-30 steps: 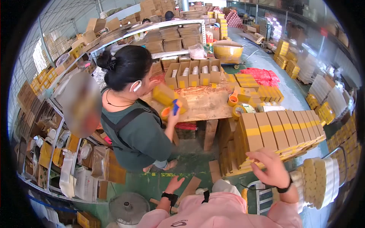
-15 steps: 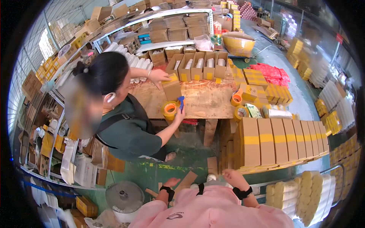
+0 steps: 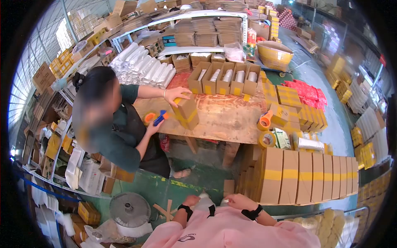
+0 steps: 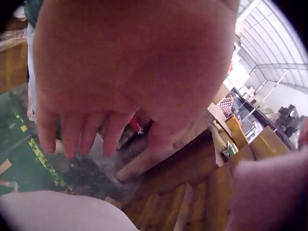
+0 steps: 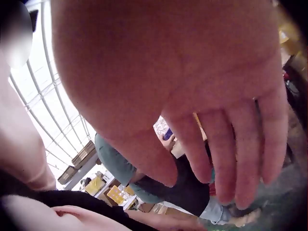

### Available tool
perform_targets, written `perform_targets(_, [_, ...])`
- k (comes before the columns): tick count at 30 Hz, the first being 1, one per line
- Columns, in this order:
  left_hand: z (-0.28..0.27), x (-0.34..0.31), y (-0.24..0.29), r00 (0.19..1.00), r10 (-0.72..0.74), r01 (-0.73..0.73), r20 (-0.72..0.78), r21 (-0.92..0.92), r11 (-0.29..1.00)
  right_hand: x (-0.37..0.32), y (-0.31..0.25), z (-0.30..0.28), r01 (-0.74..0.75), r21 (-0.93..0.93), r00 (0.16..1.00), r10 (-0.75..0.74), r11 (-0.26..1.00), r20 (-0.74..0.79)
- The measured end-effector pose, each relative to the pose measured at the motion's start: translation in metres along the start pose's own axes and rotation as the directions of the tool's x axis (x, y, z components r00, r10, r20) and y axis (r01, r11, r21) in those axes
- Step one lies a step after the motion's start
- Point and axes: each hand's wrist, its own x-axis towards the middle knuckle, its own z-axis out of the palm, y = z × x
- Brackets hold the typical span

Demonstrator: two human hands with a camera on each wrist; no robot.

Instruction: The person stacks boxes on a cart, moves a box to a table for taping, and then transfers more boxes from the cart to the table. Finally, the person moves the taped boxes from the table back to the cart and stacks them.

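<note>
My left hand [image 3: 191, 201] is low in front of the pink top; in the left wrist view its palm and loosely extended fingers [image 4: 113, 132] hold nothing. At the same height, a little to the right, is my right hand [image 3: 243, 202]. Its fingers [image 5: 224, 154] also hang relaxed, with nothing in them. Nearest beyond my right hand are taped cardboard boxes [image 3: 304, 175] in a stacked row. Across from me, another person in a dark green shirt [image 3: 115, 151] steadies a tall carton [image 3: 187, 112] on the table with one hand and grips a blue-handled tape dispenser [image 3: 159, 118] in the other.
The wooden table [image 3: 223, 118] carries open cartons [image 3: 223, 80] with white rolls, and wrapped white rolls [image 3: 142, 66] at its far left. Tape rolls [image 3: 266, 139] sit near its right corner. A grey round fan [image 3: 129, 208] stands on the floor at lower left, beside cardboard strips [image 3: 165, 211].
My right hand has come down from a raised position to the front of my body. The other person has stood the carton upright and moved the tape dispenser left. The head view has shifted.
</note>
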Motion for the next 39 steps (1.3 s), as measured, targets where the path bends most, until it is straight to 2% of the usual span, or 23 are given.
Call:
perform_targets(1, [-0.012,-0.021,0.019,0.997,-0.078,0.078,0.012,-0.156,0.985,0.005,0.001,-0.003,0.018,-0.001,1.000,-0.018,1.000,-0.004])
perform_targets(4, [-0.033,-0.028,0.021,0.996,-0.090,0.088,0.003,-0.218,0.972,0.027,-0.002,-0.011,0.035,-0.003,0.999,-0.035,0.999,-0.009])
perform_targets(7, [-0.049,-0.029,0.018,0.999,-0.048,0.044,-0.015,-0.200,0.979,0.045,-0.010,-0.021,-0.026,-0.007,0.999,0.026,1.000,-0.031])
perform_targets(10, [-0.072,-0.027,0.023,0.995,-0.079,0.087,0.054,-0.151,0.985,0.062,-0.010,-0.028,-0.047,0.022,0.993,0.049,0.999,-0.110])
perform_targets(13, [-0.075,0.004,0.005,0.995,-0.097,0.095,-0.033,-0.062,0.994,0.072,0.000,-0.035,-0.046,0.084,0.988,0.058,0.995,-0.144])
perform_targets(16, [-0.078,0.017,0.003,0.984,-0.034,0.012,-0.175,-0.123,0.992,0.078,0.008,-0.044,-0.092,0.099,0.982,0.107,0.991,-0.153])
perform_targets(18, [-0.085,0.025,0.009,0.985,0.074,-0.094,-0.155,-0.128,0.987,0.079,0.007,-0.054,-0.130,0.091,0.978,0.143,0.987,-0.151])
perform_targets(20, [-0.089,0.030,0.019,0.984,0.140,-0.157,-0.114,-0.159,0.975,0.080,0.023,-0.055,-0.154,0.127,0.953,0.181,0.980,-0.243])
perform_targets(22, [-0.115,0.009,0.066,0.985,0.162,-0.170,-0.056,-0.213,0.962,0.081,0.039,-0.057,-0.175,0.190,0.918,0.230,0.966,-0.324])
perform_targets(25, [-0.120,0.034,0.092,0.923,0.299,-0.362,-0.241,-0.293,0.885,0.090,0.054,-0.066,-0.192,0.286,0.849,0.305,0.939,-0.432])
perform_targets(27, [-0.139,0.032,0.131,0.910,0.347,-0.402,-0.226,-0.277,0.873,0.101,0.059,-0.078,-0.200,0.303,0.798,0.334,0.932,-0.501])
perform_targets(31, [-0.157,0.050,0.185,0.863,0.425,-0.494,-0.274,-0.272,0.826,0.132,0.053,-0.112,-0.200,0.173,0.768,0.264,0.964,-0.583])
perform_targets(33, [-0.161,0.059,0.197,0.846,0.458,-0.524,-0.273,-0.261,0.811,0.152,0.045,-0.136,-0.223,0.044,0.761,0.203,0.974,-0.616])
perform_targets(37, [-0.166,0.069,0.200,0.836,0.480,-0.542,-0.266,-0.263,0.798,0.211,0.032,-0.177,-0.211,-0.122,0.752,0.081,0.970,-0.655])
perform_targets(39, [-0.169,0.065,0.194,0.834,0.476,-0.542,-0.278,-0.257,0.800,0.248,0.032,-0.193,-0.260,-0.310,0.769,0.001,0.914,-0.640])
